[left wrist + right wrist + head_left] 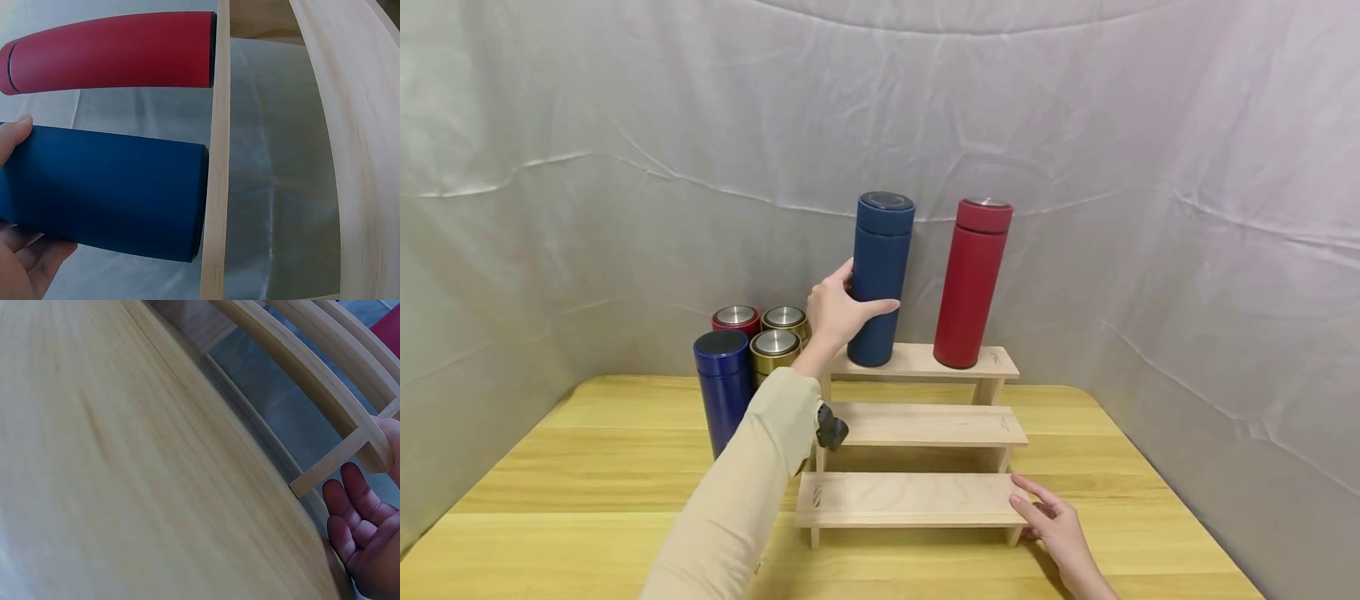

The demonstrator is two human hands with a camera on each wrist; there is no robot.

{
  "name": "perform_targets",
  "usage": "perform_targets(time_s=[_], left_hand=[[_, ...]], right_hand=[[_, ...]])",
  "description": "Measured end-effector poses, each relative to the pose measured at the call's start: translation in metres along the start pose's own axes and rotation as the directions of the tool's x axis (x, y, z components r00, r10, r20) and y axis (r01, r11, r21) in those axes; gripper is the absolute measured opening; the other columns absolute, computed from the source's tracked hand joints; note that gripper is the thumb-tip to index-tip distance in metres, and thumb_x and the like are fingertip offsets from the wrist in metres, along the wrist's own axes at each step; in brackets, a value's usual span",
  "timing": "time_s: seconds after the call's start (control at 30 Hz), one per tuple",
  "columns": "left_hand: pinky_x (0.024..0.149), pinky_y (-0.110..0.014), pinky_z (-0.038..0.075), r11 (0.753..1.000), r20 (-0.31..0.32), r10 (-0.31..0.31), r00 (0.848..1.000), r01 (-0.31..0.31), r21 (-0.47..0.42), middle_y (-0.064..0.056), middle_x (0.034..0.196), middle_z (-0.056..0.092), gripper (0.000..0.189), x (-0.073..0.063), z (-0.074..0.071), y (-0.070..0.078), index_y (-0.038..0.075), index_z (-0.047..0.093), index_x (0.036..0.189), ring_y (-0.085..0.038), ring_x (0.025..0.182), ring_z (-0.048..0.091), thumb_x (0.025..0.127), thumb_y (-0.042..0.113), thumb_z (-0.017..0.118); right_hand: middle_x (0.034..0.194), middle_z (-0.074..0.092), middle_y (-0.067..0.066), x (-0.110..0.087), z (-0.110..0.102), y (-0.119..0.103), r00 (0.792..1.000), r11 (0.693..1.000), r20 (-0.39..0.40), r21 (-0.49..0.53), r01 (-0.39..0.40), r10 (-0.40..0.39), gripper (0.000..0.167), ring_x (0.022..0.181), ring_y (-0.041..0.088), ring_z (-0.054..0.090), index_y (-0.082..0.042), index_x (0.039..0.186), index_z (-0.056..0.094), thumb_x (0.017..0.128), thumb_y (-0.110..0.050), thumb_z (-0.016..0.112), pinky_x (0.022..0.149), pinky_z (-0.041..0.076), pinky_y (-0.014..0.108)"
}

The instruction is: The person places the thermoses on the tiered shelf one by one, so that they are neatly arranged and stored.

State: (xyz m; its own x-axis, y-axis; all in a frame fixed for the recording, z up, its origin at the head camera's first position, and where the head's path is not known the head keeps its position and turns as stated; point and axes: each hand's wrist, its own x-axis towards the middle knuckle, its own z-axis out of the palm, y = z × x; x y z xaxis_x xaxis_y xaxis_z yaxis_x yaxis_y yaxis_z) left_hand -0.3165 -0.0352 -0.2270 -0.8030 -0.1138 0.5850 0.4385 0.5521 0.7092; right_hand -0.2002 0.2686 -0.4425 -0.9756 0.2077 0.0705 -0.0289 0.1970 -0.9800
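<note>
A three-tier wooden display stand [917, 498] stands on the table. My left hand [837, 312] grips a dark blue thermos bottle [882, 267] upright at the left part of the top tier, thumb across its front. In the left wrist view the base of that bottle [125, 190] is right at the top board's edge. To its right a red thermos bottle [973, 283] stands on the same tier. My right hand [1054, 527] holds the right end of the lowest board between thumb and index finger; its other fingers [340, 500] are bent below the board.
Left of the stand, several more bottles are grouped on the table: a glossy blue one [722, 383], a gold one [775, 350], another gold one [785, 317] behind it and a red one [736, 318]. A grey cloth backdrop [625, 233] surrounds the wooden table [587, 492].
</note>
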Motion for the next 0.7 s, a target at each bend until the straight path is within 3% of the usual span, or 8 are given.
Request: perform_targets(time_s=[0.4,0.7], left_hand=[[0.079,-0.038,0.043,0.999,0.006,0.006,1.0,-0.006,-0.039,-0.008,0.114,0.059,0.074,0.001,0.0068,-0.0016,0.016,0.047,0.129,-0.021,0.097,0.057,0.066,0.039,0.077],[0.085,-0.038,0.042,0.996,0.018,-0.038,0.999,0.039,-0.076,-0.008,0.121,0.055,0.075,0.0013,0.0082,-0.0074,0.016,0.044,0.132,-0.022,0.104,0.053,0.068,0.041,0.075]], right_hand=[[0.074,0.063,0.001,-0.0008,-0.0009,-0.0011,1.0,1.0,-0.001,0.012,0.009,-0.009,0.039,0.06,0.008,0.052,-0.001,0.116,0.057,0.081,-0.014,0.065,0.052,0.046,0.022],[0.074,0.062,0.0,-0.0023,-0.0011,-0.0024,1.0,1.0,0.0,0.012,0.01,-0.01,0.041,0.058,0.008,0.051,0.002,0.118,0.055,0.082,-0.012,0.065,0.051,0.045,0.022]])
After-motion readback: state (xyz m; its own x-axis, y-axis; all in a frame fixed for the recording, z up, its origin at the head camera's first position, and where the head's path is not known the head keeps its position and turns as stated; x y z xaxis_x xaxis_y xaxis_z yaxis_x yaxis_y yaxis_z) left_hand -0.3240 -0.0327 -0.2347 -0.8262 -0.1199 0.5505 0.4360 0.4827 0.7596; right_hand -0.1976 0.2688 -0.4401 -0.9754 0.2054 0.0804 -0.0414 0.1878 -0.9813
